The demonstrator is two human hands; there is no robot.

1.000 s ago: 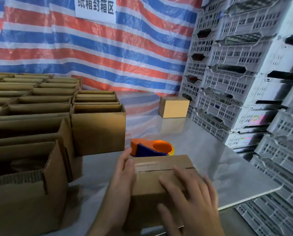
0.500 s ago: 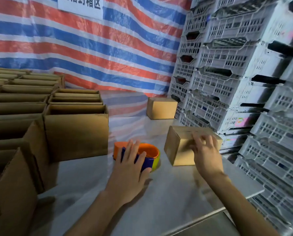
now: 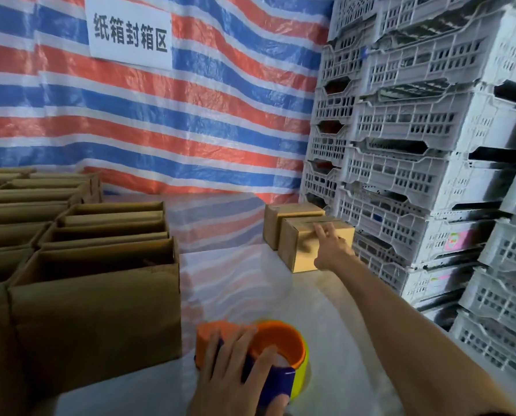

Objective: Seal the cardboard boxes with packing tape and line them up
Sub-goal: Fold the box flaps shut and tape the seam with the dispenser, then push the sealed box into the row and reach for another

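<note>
Rests the right hand, fingers straight and spread, on the top front edge of a sealed box at the far right edge of the tabletop. Keeps that box against a second sealed box behind it, beside stacked white crates. Grips the tape dispenser near the tabletop's near edge with the left hand, fingers curled over its blue and orange body. Faces open boxes filling the left side, below a striped tarp.
</note>
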